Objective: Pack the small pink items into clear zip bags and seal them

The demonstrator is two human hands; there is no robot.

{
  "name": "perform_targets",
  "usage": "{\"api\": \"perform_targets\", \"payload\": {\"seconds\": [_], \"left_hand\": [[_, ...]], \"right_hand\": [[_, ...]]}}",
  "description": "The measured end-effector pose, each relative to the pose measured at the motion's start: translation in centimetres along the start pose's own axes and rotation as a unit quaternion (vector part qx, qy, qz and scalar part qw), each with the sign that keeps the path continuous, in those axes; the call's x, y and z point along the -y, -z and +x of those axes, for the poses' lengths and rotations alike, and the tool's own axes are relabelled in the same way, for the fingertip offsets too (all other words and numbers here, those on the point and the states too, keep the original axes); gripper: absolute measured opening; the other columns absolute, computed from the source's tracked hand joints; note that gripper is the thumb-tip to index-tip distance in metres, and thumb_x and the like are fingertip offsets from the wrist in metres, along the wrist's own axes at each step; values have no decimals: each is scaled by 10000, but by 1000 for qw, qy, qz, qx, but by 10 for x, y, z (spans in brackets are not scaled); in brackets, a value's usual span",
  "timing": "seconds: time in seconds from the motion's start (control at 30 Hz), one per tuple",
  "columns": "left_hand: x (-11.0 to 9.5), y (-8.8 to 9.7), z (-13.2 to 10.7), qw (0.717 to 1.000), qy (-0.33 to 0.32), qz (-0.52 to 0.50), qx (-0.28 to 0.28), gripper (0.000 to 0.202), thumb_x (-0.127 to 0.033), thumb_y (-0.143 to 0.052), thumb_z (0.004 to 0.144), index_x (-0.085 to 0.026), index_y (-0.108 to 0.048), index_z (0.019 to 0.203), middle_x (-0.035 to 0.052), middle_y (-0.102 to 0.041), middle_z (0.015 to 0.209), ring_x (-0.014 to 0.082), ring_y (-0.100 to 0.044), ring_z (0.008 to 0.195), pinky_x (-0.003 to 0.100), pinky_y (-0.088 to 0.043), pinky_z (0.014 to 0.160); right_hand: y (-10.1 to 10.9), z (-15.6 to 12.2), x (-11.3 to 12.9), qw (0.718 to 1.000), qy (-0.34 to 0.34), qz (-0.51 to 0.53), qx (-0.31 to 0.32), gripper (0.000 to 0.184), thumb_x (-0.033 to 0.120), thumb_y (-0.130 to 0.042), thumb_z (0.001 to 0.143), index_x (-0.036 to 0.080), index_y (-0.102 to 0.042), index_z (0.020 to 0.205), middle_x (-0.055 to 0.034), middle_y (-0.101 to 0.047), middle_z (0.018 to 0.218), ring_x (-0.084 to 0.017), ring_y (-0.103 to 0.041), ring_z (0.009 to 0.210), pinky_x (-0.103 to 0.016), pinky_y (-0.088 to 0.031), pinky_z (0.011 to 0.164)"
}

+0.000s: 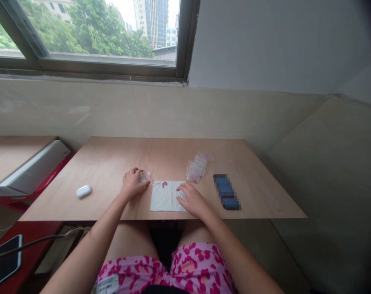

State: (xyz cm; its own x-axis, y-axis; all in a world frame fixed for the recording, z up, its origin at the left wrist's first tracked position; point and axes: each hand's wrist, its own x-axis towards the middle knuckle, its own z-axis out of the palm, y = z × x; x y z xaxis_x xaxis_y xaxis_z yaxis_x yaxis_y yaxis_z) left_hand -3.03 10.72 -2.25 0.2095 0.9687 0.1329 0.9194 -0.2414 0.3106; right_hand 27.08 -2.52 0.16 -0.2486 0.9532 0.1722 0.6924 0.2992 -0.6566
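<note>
One hand [135, 181] touches clear bag [146, 177]; shorts label [108, 284] unreadable

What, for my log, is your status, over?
Left hand at clear bag. Right hand over cloth, contact unclear. Red bits on cloth, nothing covering them.

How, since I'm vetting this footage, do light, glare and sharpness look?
In the head view, the sky through the window is washed out nearly white; in the head view, faint glare marks the tiled wall at left, and the upper right corner darkens; in the head view, the phone-like object is pixelated, and the pink pieces lack fine detail.
</note>
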Motion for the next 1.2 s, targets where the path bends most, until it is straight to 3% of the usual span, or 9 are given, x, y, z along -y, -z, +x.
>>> {"api": "perform_targets", "payload": {"seconds": [0.17,0.33,0.5,0.57,0.67,0.73,1.0,1.2], "left_hand": [[-14,12,-22,990,-84,-99,-45,551,-419,-699,882,-208,-578,1376,140,-611,1371,331,-593,1248,462,-442,1102],[-55,30,-73,968,-176,-178,-31,615,-319,-668,904,-254,-455,1477,120,-607,1269,304,-613,1151,453,-488,1022],[-86,38,-117,954,-222,-202,5,667,-219,-667,833,-249,-458,1466,129,-579,1240,324,-585,1145,467,-504,981],[-90,41,-127,951,-230,-204,17,688,-183,-666,796,-249,-474,1454,124,-579,1216,320,-590,1117,457,-513,957],[-92,44,-135,950,-229,-211,29,659,-197,-668,813,-245,-488,1445,126,-581,1207,316,-602,1096,446,-519,938],[-93,46,-137,949,-223,-222,25,622,-255,-685,853,-240,-491,1444,133,-586,1217,317,-607,1099,445,-520,936],[-88,39,-136,948,-218,-231,32,622,-428,-776,869,-256,-527,1412,135,-612,1223,328,-614,1112,451,-516,922],[-88,38,-131,935,-243,-245,76,470,-399,-755,887,-245,-604,1305,122,-647,1203,315,-626,1075,444,-518,912]], "right_hand": [[3,-8,19,995,-19,97,-19,152,190,-646,919,202,-725,1048,-86,-729,1066,-237,-675,998,-375,-528,912],[0,-7,52,969,-58,235,-38,197,330,-646,958,217,-732,1094,-70,-741,1092,-209,-691,939,-312,-546,789],[-10,-12,74,947,-67,308,58,236,367,-680,939,228,-750,1117,-71,-730,1176,-208,-687,948,-299,-545,781],[-15,-17,77,940,-77,321,89,217,379,-677,939,209,-762,1043,-66,-744,1083,-194,-678,860,-280,-531,717],[-18,-24,79,929,-82,343,109,280,413,-611,978,190,-771,931,-37,-716,837,-172,-635,740,-265,-498,664],[-17,-28,79,918,-90,368,115,322,455,-602,982,190,-779,939,-26,-694,777,-171,-625,717,-268,-498,665],[-22,-33,73,872,-160,448,112,503,631,-634,930,166,-798,1030,-67,-744,856,-184,-665,733,-314,-549,734],[-36,-33,60,832,-191,511,97,461,605,-611,938,181,-788,981,-85,-750,933,-197,-666,759,-327,-555,730]]}}
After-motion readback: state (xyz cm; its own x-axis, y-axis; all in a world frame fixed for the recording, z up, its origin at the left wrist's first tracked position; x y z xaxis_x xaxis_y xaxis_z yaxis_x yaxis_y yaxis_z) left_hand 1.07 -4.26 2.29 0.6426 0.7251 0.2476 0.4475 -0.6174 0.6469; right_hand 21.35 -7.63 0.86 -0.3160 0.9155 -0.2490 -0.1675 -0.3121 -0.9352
